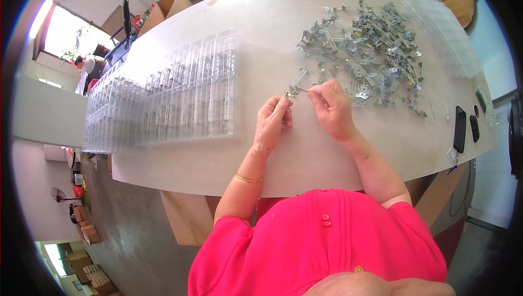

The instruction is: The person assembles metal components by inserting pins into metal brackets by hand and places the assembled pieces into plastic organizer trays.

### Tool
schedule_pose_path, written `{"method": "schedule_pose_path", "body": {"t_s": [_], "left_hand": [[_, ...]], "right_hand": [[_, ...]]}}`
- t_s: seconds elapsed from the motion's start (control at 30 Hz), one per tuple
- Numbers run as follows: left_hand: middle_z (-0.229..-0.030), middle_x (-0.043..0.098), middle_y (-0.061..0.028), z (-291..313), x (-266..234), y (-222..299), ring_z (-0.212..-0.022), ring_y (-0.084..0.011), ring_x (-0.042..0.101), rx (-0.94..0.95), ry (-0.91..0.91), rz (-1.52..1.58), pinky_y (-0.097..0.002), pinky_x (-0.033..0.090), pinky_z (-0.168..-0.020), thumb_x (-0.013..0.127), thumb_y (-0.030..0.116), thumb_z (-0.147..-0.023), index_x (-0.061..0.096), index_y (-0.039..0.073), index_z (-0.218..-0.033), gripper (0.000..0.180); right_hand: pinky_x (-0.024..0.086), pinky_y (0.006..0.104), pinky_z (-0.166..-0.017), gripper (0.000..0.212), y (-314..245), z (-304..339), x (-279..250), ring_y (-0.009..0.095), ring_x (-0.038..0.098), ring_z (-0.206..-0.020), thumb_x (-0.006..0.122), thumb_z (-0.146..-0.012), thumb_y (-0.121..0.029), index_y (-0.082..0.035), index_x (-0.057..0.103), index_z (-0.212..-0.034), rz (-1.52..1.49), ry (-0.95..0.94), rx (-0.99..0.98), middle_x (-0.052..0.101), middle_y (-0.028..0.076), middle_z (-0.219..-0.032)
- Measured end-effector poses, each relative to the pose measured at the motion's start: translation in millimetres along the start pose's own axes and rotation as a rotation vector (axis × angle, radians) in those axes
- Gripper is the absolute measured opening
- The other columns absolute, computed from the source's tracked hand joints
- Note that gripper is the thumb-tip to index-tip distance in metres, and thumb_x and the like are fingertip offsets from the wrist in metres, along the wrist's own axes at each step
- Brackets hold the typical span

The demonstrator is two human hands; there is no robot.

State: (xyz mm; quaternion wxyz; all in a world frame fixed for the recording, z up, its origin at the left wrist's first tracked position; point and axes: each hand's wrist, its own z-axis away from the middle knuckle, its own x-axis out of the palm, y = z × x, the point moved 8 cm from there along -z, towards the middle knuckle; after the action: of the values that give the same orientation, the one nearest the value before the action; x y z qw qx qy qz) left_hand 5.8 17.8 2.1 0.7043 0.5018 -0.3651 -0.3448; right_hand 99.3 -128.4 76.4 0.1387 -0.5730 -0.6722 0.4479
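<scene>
My left hand [274, 120] is closed on a small silvery metal bracket [294, 90] with a brass-coloured part, held upright above the table. Close by on the right, my right hand [330, 108] pinches a thin dark piece [303, 89] whose tip meets the bracket; its exact kind is too small to make out. Beyond both hands spreads a loose heap of metal brackets [376, 45], some with brass-coloured bits. Off to the left of my left hand stand stacked clear plastic trays [188, 86], their slots filled with rows of similar metal parts.
The pale table [261, 23] has a curved-looking edge. More clear trays [444, 34] lie at its far right. Two black devices, one a phone [460, 129], rest near the right edge. A cardboard box [173, 5] stands behind the table, and another person [93, 66] sits far left.
</scene>
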Motion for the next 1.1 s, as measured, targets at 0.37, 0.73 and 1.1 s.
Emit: {"method": "schedule_pose_path", "body": {"t_s": [0.37, 0.73, 1.1], "left_hand": [[-0.068, 0.056, 0.0018, -2.0, 0.9, 1.8, -0.058, -0.0061, 0.05, 0.07, 0.074, -0.168, -0.023, 0.041, -0.052, 0.057, 0.023, -0.1, 0.059, 0.003, -0.089, 0.023], [-0.066, 0.054, -0.0009, 11.9, 5.1, 21.9, -0.059, -0.006, 0.046, 0.561, 0.185, -0.432, -0.0251, 0.039, -0.051, 0.064, 0.009, -0.095, 0.059, 0.001, -0.091, 0.01], [-0.068, 0.057, -0.0128, 24.5, 12.6, 32.4, -0.055, -0.0224, 0.055, 0.709, 0.121, -0.562, -0.0342, 0.045, -0.053, 0.066, 0.007, -0.091, 0.059, 0.002, -0.089, 0.009]], "right_hand": [[0.045, 0.0282, -0.057, 0.008, 4.1, 2.2, 3.6, 0.015, 0.055, -0.067, 0.07, -0.087, -0.002, -0.004, 0.065, -0.094, 0.015, -0.041, -0.004, 0.056, 0.005, -0.085], [0.045, 0.0246, -0.065, 0.017, 16.1, 11.9, 15.7, 0.008, 0.052, -0.072, 0.066, -0.092, -0.003, -0.003, 0.062, -0.108, -0.173, -0.144, 0.195, 0.059, 0.001, -0.088], [0.044, 0.0211, -0.067, 0.004, 16.0, 9.8, 16.1, 0.005, 0.05, -0.075, 0.064, -0.094, -0.003, -0.003, 0.063, -0.098, -0.212, -0.242, 0.158, 0.055, -0.001, -0.092]]}}
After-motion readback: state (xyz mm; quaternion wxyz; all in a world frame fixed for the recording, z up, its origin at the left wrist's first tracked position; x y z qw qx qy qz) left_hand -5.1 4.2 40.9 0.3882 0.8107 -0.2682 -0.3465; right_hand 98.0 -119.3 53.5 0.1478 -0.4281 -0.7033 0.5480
